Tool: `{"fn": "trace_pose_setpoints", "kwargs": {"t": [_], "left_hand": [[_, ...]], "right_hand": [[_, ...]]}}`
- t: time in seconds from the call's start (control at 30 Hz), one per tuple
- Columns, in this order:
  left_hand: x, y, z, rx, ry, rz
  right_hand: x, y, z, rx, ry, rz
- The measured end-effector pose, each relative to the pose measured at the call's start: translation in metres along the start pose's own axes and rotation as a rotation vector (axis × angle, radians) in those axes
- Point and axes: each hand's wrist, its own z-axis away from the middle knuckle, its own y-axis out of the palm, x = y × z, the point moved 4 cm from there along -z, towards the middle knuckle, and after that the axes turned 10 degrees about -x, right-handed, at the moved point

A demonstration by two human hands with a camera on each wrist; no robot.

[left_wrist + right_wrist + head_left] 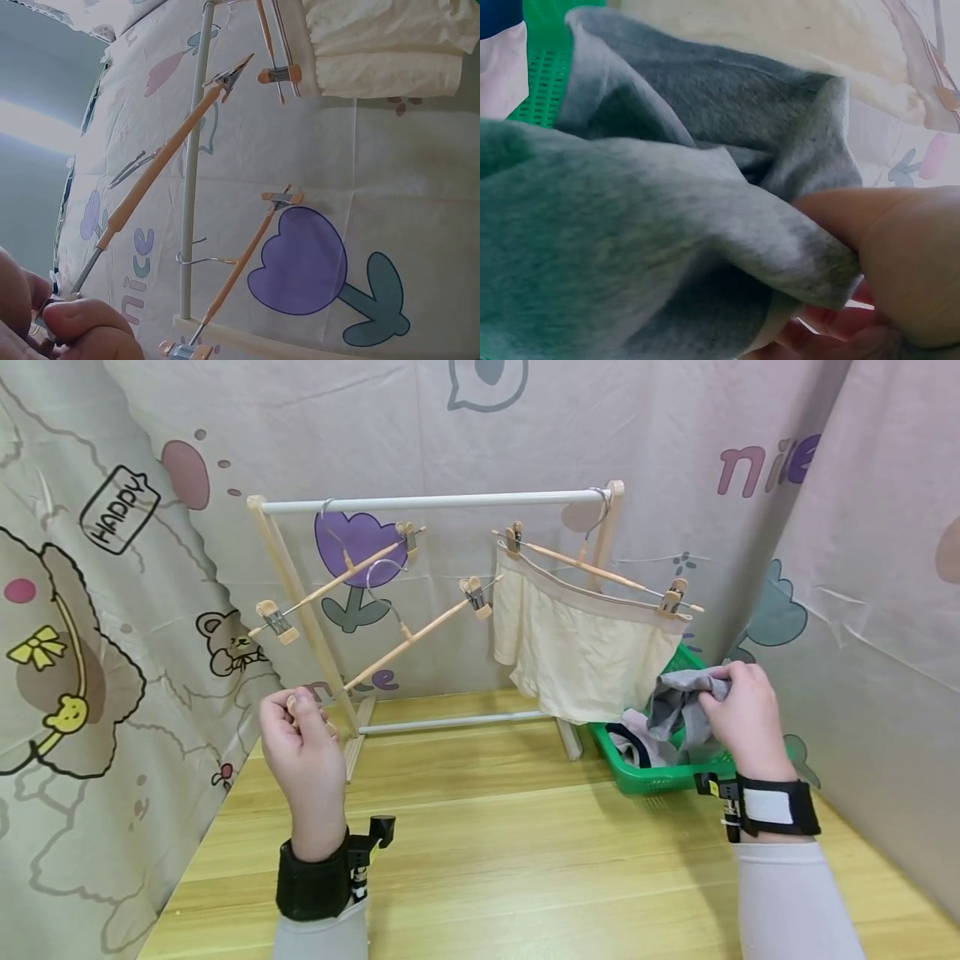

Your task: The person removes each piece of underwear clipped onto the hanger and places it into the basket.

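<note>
Right hand (885,255) grips grey cloth (667,195) — head view alone shows left hand (303,743) pinching a hanger clip (294,702).

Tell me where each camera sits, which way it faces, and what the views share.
Head: looks forward and down at the drying rack; left hand and right hand show.
Left wrist: looks up at the hanger; fingertips pinch its clip.
Right wrist: close on the grey garment; fingers grip it.
Shared: hanger, garment, cream shorts.

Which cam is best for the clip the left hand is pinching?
Head view: the left hand pinches the clip at the low end of the wooden hanger. Left wrist shows only fingertips on the rod's end, clip mostly hidden. Right wrist shows none, just the grey garment.
</note>
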Motion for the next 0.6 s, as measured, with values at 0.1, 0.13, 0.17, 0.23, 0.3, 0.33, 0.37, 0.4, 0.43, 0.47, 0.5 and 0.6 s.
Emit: {"fn": "trace_pose_setpoints", "kwargs": {"t": [0.1, 0.13, 0.17, 0.23, 0.3, 0.33, 0.37, 0.4, 0.43, 0.47, 0.5, 0.6], "left_hand": [[0.000, 0.000, 0.000, 0.002, 0.000, 0.005], [0.000, 0.000, 0.000, 0.003, 0.000, 0.004], [0.000, 0.000, 0.000, 0.003, -0.001, 0.004], [0.000, 0.000, 0.000, 0.003, -0.002, 0.005], [0.000, 0.000, -0.001, 0.003, -0.004, 0.008], [0.000, 0.000, -0.001, 0.004, -0.005, 0.010], [0.000, 0.000, -0.001, 0.006, -0.006, 0.015], [0.000, 0.000, -0.001, 0.008, -0.007, 0.025], [0.000, 0.000, -0.001, 0.010, -0.007, 0.033], [0.000, 0.000, -0.001, 0.012, -0.008, 0.043], [0.000, 0.000, -0.001, 0.014, -0.009, 0.052], [0.000, 0.000, -0.001, 0.016, -0.016, 0.070]], "right_hand": [[-0.001, 0.004, 0.000, 0.054, -0.026, 0.021], [-0.001, 0.005, 0.000, 0.073, -0.036, 0.031], [-0.002, 0.006, 0.000, 0.093, -0.047, 0.041], [-0.003, 0.009, 0.000, 0.131, -0.069, 0.058], [-0.004, 0.012, -0.001, 0.160, -0.091, 0.073], [-0.004, 0.013, -0.001, 0.175, -0.100, 0.079], [-0.005, 0.014, -0.001, 0.191, -0.106, 0.085], [-0.005, 0.015, -0.001, 0.207, -0.114, 0.093], [-0.005, 0.016, -0.001, 0.223, -0.121, 0.102], [-0.006, 0.017, -0.002, 0.239, -0.129, 0.112], [-0.006, 0.018, -0.002, 0.256, -0.135, 0.121], [-0.007, 0.020, -0.002, 0.298, -0.153, 0.147]]}}
